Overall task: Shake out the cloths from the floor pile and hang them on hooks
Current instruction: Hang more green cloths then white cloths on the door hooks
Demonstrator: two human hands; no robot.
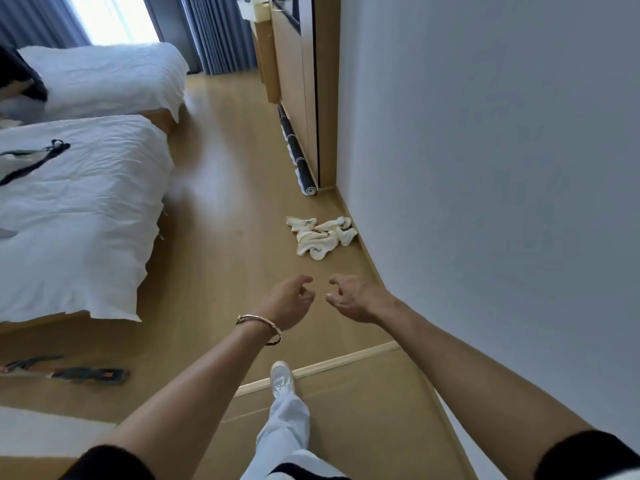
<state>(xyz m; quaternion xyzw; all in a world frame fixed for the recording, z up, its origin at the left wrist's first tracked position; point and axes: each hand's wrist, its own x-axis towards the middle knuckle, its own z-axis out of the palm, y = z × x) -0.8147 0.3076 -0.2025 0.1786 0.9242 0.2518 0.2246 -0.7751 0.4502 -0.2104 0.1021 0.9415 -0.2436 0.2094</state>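
In a bedroom with a pale wooden floor (225,174), we are standing beside a plain white wall (485,150) that is filling the right side of the view. Two beds (79,209) with rumpled white covers are taking up the left side, one behind the other, and a dark strap (31,164) is lying on the nearer one. Grey curtains (214,32) are hanging at the far end beside a bright window. A tall wooden cabinet (294,98) is standing against the right side farther on, and a rolled mat (298,157) is lying on the floor along its base.

The pile of cloths (320,237), white with tan edges, is sitting on the floor just beside the skirting of the white wall, between the rolled mat and our hands and well apart from both beds.

We are holding both arms out over the floor, short of the pile. Our left hand (289,299) and right hand (353,297) are hovering near each other; the fingers of each are hanging loosely curled and apart, gripping nothing. A bracelet (258,319) is circling the left wrist. Below, one white shoe (282,377) is showing beside a threshold strip.
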